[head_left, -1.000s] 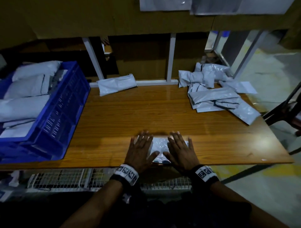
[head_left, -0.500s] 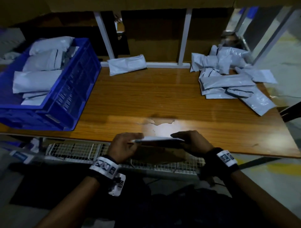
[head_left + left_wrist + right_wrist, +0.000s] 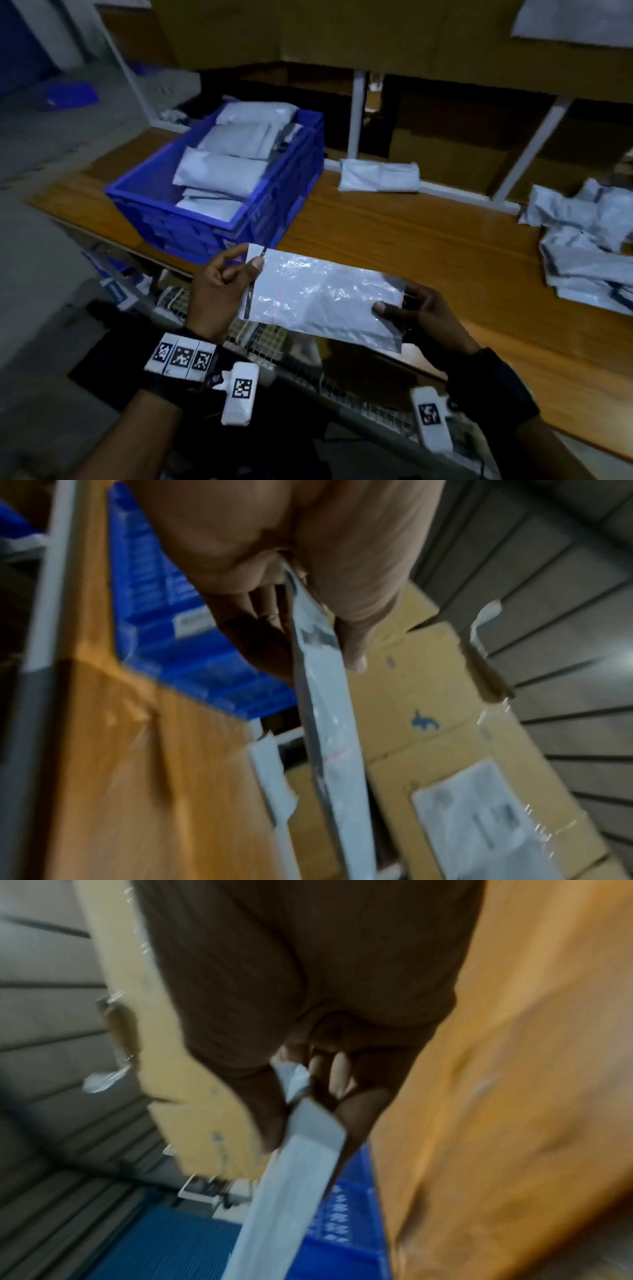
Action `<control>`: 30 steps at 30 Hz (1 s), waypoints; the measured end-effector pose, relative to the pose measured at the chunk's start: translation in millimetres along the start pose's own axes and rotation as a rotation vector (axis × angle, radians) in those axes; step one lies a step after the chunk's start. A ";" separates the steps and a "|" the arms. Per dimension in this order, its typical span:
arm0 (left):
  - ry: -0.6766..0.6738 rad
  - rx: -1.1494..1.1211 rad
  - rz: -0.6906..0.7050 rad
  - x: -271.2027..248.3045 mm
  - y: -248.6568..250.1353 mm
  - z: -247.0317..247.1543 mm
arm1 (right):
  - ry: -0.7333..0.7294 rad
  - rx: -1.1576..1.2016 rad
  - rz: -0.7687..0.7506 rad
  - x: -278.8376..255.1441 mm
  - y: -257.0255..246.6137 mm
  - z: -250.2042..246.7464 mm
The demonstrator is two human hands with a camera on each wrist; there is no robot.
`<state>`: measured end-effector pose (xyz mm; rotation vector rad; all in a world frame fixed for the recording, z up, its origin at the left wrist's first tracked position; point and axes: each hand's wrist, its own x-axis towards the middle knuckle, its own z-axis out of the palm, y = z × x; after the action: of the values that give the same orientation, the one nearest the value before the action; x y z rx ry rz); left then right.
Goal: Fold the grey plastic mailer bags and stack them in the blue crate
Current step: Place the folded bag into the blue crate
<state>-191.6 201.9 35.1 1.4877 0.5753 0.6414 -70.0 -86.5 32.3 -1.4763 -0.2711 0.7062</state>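
head: left hand point(image 3: 219, 291) and right hand point(image 3: 424, 315) pinch folded mailer point(image 3: 322, 294) by its ends, above table point(image 3: 428, 240) edge, near blue crate point(image 3: 219, 192) | left wrist: thumb and fingers point(image 3: 260, 639) clamp mailer edge | right wrist: thumb pinches mailer point(image 3: 291, 1183)

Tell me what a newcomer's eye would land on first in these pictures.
First, the folded grey mailer bag held up at the table's near edge, the left hand pinching one end and the right hand the other. Next, the blue crate on the wooden table to the left, already stacked with folded bags. Last, the heap of unfolded mailer bags at the far right.
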 end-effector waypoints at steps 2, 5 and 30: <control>-0.024 -0.032 0.044 37.5 7.8 -31.4 | 0.068 -0.044 -0.049 26.4 -11.8 35.0; -0.050 -0.073 0.107 101.3 21.2 -82.5 | 0.151 -0.089 -0.082 75.0 -38.2 92.6; -0.073 -0.158 -0.133 310.2 21.3 -235.8 | 0.220 -0.376 0.307 291.3 -97.3 290.8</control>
<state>-137.0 587.1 65.9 1.3080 0.5502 0.5151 14.0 324.6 85.0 -1.9659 -0.0043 0.7550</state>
